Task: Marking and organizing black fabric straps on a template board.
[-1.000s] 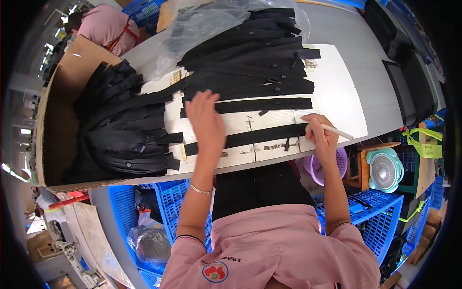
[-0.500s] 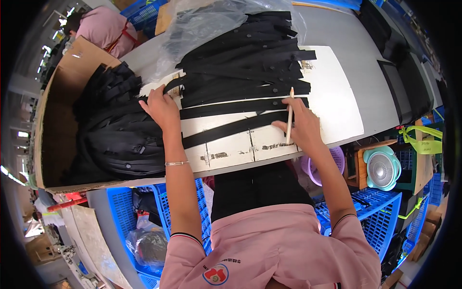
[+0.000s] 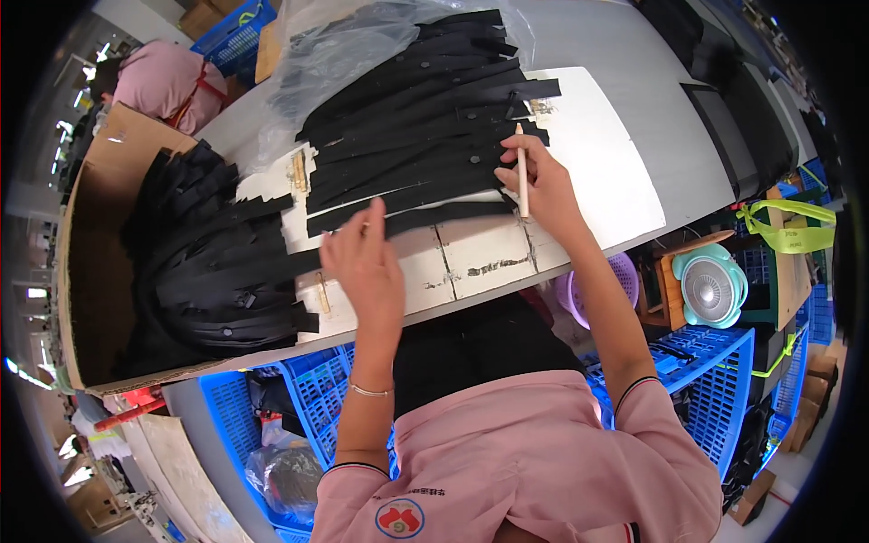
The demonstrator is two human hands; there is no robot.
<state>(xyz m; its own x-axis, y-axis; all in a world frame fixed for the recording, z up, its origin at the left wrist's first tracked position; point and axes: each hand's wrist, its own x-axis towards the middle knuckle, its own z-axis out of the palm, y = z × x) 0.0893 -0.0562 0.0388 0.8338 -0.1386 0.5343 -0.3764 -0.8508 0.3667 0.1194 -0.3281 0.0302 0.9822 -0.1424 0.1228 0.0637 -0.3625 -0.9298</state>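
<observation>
My right hand (image 3: 546, 184) is closed on a pale wooden pencil (image 3: 522, 181), tip pointing away from me, at the right ends of black fabric strips (image 3: 407, 136). These strips lie side by side across a white board (image 3: 615, 154), several with small round dark spots near their right ends. My left hand (image 3: 365, 271), somewhat blurred, is over the nearest strip (image 3: 448, 215) at the board's near edge, its fingers apart. To its left, a thick bundle of black strips (image 3: 208, 281) spills from an open cardboard box (image 3: 86, 271) onto the board.
Clear plastic film (image 3: 335, 54) lies behind the strips on the grey table (image 3: 597, 36). Dark padded pieces (image 3: 724, 136) sit at the far right. Under the edge are blue crates (image 3: 715, 398), a purple basket (image 3: 615, 285) and a teal fan (image 3: 712, 287). A person (image 3: 172, 81) bends at upper left.
My left hand has moved right and nearer me, away from the strip end it was at. The nearest strips now lie closer to the others. The pencil has moved slightly up and left in view.
</observation>
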